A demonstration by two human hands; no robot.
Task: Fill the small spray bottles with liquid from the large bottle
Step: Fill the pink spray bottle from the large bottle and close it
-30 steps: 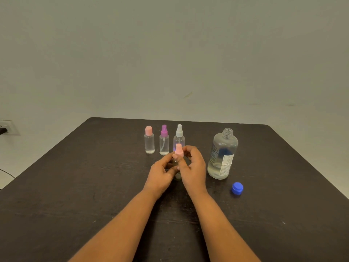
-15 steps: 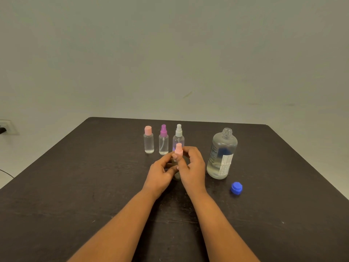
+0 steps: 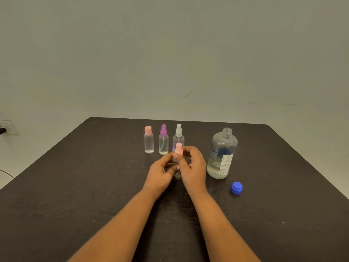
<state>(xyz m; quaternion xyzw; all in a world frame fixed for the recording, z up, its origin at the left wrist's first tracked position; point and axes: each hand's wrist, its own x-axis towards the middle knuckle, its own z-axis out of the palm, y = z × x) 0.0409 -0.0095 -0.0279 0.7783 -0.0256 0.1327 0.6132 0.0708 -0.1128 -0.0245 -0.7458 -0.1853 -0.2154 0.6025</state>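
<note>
Gripping pink-topped spray bottle (image 3: pixel 178 150), both hands

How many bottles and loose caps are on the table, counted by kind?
Small bottles: 4 (pink flat cap, purple sprayer, white sprayer, pink sprayer held in both hands)
Large bottle: 1, open
Loose blue cap: 1
Total: 6

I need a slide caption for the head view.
Both hands hold a pink-topped spray bottle beside the open large bottle.
</note>
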